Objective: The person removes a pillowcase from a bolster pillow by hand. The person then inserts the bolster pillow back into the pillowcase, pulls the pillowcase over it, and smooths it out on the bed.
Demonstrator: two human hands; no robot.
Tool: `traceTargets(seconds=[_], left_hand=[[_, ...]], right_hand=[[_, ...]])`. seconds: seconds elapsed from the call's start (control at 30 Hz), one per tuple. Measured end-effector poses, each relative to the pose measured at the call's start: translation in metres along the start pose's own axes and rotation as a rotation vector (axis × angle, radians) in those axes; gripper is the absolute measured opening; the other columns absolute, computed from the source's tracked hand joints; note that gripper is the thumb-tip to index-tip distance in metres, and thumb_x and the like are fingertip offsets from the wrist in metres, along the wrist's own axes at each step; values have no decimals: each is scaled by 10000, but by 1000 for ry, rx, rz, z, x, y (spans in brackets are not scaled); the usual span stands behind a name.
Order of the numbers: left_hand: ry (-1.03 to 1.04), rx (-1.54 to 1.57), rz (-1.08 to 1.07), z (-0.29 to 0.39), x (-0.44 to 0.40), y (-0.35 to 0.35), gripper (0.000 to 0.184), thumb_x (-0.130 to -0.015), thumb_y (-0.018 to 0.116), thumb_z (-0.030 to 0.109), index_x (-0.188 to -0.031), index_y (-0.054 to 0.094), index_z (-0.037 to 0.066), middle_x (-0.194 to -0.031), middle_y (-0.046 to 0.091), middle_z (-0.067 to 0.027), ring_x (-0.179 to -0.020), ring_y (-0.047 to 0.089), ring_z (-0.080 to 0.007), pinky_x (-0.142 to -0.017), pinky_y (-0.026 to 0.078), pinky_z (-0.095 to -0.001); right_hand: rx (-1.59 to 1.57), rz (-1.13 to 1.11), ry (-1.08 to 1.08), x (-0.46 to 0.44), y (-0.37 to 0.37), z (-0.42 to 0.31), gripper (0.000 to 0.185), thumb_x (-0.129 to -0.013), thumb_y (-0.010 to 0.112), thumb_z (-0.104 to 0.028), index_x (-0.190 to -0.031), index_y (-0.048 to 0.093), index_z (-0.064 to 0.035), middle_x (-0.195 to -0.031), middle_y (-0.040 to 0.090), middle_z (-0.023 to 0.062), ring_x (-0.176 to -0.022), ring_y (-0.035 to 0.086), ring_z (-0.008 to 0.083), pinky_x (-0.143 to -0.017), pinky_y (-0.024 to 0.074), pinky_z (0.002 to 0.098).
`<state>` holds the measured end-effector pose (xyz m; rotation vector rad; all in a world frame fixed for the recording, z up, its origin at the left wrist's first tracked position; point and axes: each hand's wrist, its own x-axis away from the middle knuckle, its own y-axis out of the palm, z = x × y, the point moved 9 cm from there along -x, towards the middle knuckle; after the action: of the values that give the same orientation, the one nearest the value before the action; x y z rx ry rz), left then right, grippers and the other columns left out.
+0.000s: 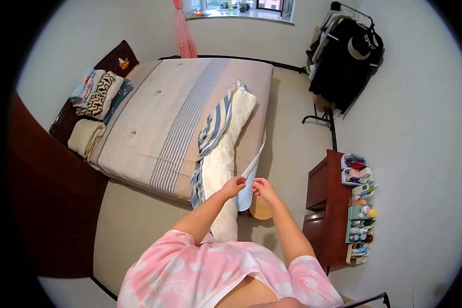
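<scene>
My left hand (pixel 233 187) and my right hand (pixel 263 188) are close together near the bed's front corner, fingers curled in a pinch. Anything between their fingertips is too small to make out. Behind and below them hangs a light blue cloth (pixel 245 199) at the mattress edge. Just left of my hands, a long white quilt (pixel 218 177) runs lengthwise over the bed and off its near edge. A blue-and-white striped cover (pixel 208 134) lies bunched along the quilt's left side and around its far end.
The bed (pixel 149 113) has folded bedding (pixel 100 95) by its headboard. A round wooden stool (pixel 262 208) stands beyond my right hand. At right are a dark red cabinet (pixel 333 205) with small items on top and a clothes rack (pixel 318 120). A pink curtain (pixel 184 36) hangs by the window.
</scene>
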<state>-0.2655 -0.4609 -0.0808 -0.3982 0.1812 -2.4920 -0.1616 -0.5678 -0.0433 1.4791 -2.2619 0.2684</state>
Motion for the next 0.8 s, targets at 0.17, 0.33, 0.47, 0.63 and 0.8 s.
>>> traceTargets(seconds=[0.17, 0.33, 0.47, 0.63, 0.8], left_hand=[[15, 35, 101, 26, 3, -18, 329, -831, 638, 88, -1145, 565, 23, -1018, 645, -116, -954, 617, -192, -826, 492, -297], [34, 144, 132, 47, -10, -26, 278, -853, 618, 60, -1124, 565, 27, -1011, 635, -65, -953, 591, -148, -843, 469, -276], [58, 254, 129, 59, -28, -29, 234, -858, 613, 60, -1087, 583, 21, -990, 639, -64, -943, 594, -148, -839, 466, -272], [62, 230, 176, 64, -40, -29, 214, -851, 608, 41, -1062, 595, 6, -973, 645, -83, -912, 603, -157, -834, 476, -270], [47, 201, 205, 70, -85, -14, 197, -857, 599, 48, -1050, 602, 12, -974, 647, -75, -901, 599, -147, -815, 475, -269]], right_hand=[[24, -68, -46, 10, 8, -30, 253, -938, 504, -209, -1145, 529, -67, -980, 622, 40, -789, 594, 106, -663, 486, 236], [26, -56, -36, 8, 4, -44, 280, -943, 492, -214, -1187, 486, -77, -1000, 618, 47, -787, 599, 122, -664, 497, 255], [-4, -8, -16, 7, -13, -64, 306, -949, 492, -238, -1210, 459, -82, -1004, 617, 60, -782, 604, 136, -662, 509, 274], [-218, 5, -78, -9, -41, -99, 316, -962, 475, -272, -1201, 461, -65, -1009, 611, 81, -811, 598, 141, -693, 509, 277], [-440, -42, -122, -39, -91, -143, 240, -953, 502, -271, -1114, 501, -93, -946, 618, 62, -796, 595, 144, -688, 498, 283]])
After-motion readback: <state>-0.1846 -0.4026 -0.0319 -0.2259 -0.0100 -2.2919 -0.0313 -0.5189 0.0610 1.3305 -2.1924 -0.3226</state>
